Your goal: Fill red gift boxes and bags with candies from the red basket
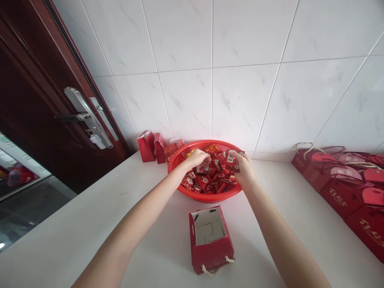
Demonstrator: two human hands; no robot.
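Note:
A red plastic basket [207, 197] full of red-wrapped candies [203, 182] stands against the tiled wall. Over its left half is my left hand [199, 159], fingers curled together at the candies; whatever they hold is too small to make out. My right hand [244, 166], at the basket's right side, grips a dark red candy packet [231, 161] with a pale label. In front of the basket sits an open red gift box [213, 252] with a twisted cord handle. Its white inside shows no candy.
Several closed red gift boxes [337, 198] with cord handles line the right of the white table [144, 248]. Small red paper boxes [146, 147] stand by the wall, left of the basket. A dark wooden door [36, 80] with a metal handle is at the left.

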